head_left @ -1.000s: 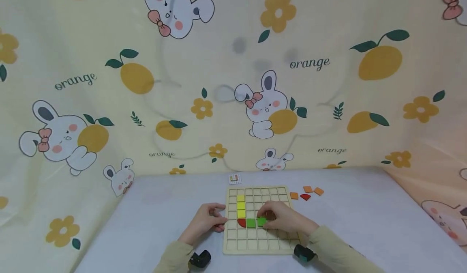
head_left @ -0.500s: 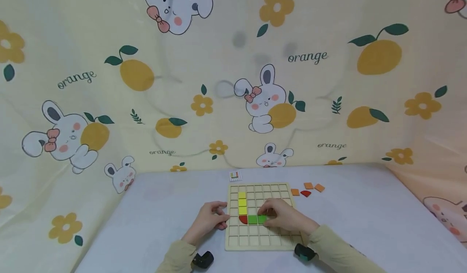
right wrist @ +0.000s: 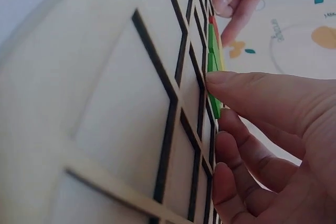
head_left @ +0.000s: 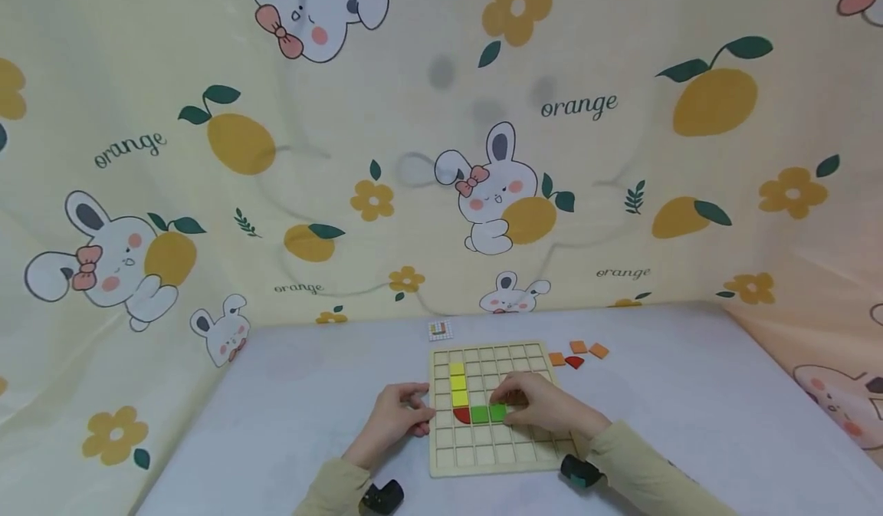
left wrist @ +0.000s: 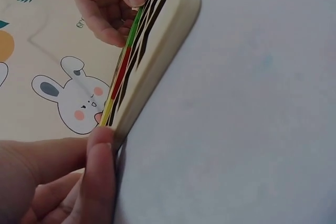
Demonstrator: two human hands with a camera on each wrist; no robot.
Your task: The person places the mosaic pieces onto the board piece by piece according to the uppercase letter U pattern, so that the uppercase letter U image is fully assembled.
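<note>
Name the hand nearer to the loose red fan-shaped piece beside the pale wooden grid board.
Right. The right hand pinches a green square tile on the board, near-left of the red piece; the left hand touches the board's left edge, farther away.

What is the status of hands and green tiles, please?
Left hand holds board edge. Right hand pinches rightmost green tile. Loose orange tiles, red tile beside board, seemingly not blocking.
</note>
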